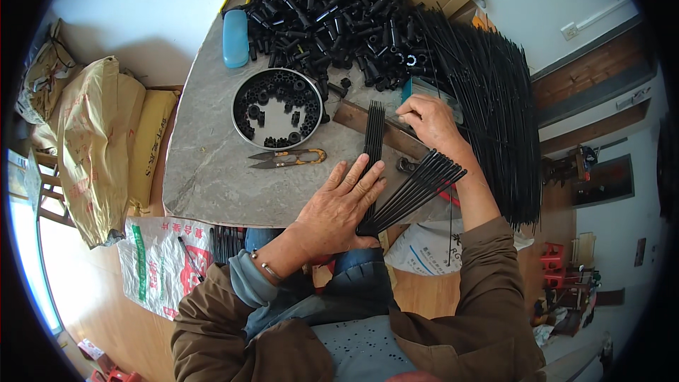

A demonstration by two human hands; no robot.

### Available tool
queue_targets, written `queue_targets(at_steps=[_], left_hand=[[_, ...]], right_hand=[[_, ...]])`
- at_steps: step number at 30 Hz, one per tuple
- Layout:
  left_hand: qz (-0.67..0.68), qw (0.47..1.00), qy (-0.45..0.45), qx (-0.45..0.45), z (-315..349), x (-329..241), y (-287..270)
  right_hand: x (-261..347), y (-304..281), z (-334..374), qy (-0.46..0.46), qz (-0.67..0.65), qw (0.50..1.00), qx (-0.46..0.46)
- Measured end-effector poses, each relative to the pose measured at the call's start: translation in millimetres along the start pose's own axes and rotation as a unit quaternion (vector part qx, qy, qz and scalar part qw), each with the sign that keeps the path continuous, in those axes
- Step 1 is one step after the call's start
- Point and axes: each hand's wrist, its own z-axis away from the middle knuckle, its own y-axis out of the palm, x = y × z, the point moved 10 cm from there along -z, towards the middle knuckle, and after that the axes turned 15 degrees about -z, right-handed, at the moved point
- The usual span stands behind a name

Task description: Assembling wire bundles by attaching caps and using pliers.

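Nearest the person, the left hand [339,205] lies flat with fingers spread, pressing a bunch of thin black rods [414,189] down at the front edge of the grey worktop [212,177]. Those rods fan out to the right, past the edge. Just beyond, the right hand [431,122] bends at the wrist with fingers curled down on a wooden strip [396,140], beside a second row of rods [373,134]. Left of the hands, bare worktop lies open around the yellow snips [286,158]. Farther off sit a round tin [277,108] and a heap of black tubes [332,18].
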Motion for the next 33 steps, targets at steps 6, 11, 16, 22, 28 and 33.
queue_targets(at_steps=[6, 11, 16, 22, 28, 33], left_hand=[[-0.019, 1.0, 0.009, 0.009, -1, -3, 2], [-0.05, 0.998, 0.005, 0.025, -2, -3, 2], [-0.045, 0.999, 0.006, 0.023, -2, -3, 4], [-0.032, 0.999, -0.003, 0.012, -1, -2, 3], [-0.037, 0.999, 0.001, 0.02, -1, -3, 4], [-0.041, 0.999, 0.005, 0.017, -2, -5, 2]], right_hand=[[11, 10, -11, -0.055, -0.005, 0.998, -0.009], [0, 4, -12, -0.024, -0.134, 0.982, -0.133], [-12, -4, 5, 0.041, 0.045, 0.998, -0.008], [10, 7, 1, -0.051, 0.046, 0.997, -0.042], [-7, 7, 11, 0.022, 0.059, 0.998, 0.01], [0, 6, 6, -0.001, 0.043, 0.998, -0.037]])
